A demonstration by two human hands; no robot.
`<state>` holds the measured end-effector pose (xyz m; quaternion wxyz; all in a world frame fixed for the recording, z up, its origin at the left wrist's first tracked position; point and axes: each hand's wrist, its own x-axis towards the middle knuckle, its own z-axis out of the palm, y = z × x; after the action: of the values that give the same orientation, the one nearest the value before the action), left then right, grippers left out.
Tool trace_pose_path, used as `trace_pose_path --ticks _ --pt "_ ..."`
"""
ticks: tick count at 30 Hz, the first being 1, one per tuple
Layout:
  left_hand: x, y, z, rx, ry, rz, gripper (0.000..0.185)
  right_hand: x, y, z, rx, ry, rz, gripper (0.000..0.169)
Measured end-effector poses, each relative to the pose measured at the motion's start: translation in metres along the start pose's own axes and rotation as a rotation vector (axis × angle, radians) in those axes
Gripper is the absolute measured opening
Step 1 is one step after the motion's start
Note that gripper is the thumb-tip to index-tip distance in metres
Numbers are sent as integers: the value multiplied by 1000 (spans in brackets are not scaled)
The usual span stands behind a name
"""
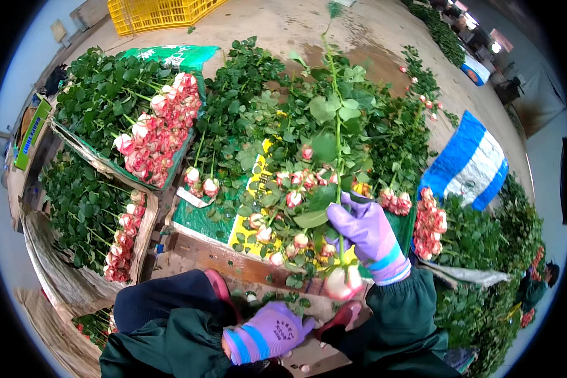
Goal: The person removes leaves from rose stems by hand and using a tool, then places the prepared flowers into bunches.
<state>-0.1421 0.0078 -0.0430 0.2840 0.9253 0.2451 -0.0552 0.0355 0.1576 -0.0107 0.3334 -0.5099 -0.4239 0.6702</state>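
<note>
My right hand (366,231), in a purple glove with blue cuff stripes, is closed on the stem of a single rose (342,282). The white and pink bloom points down towards me, and the long leafy stem reaches away over the other stems. My left hand (276,328), gloved alike, is low in front of me near my knee; its fingers are partly hidden, and whether it holds anything does not show. Beyond both hands, loose cut roses (294,198) lie on a green and yellow sheet (212,224). A pair of roses (211,187) rests apart on the left of it.
Stacked roses (158,137) fill a green-lined bed at the upper left, with another wrapped pile (127,222) below. At the right are more roses (430,224) and a blue and white sheet (468,160). A yellow crate (165,16) stands at the back. Another person (534,288) is far right.
</note>
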Motion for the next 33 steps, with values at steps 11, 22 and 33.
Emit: trace_pose_path --ticks 11,22,33 --pt "-15 19 -8 -200 692 -135 55 -127 -1 48 596 68 -87 37" --pt "2 51 -59 -357 936 -116 87 -134 34 38 1077 -206 -134 37" --pt "13 57 -65 -561 776 -162 57 -143 20 39 1063 98 -69 35"
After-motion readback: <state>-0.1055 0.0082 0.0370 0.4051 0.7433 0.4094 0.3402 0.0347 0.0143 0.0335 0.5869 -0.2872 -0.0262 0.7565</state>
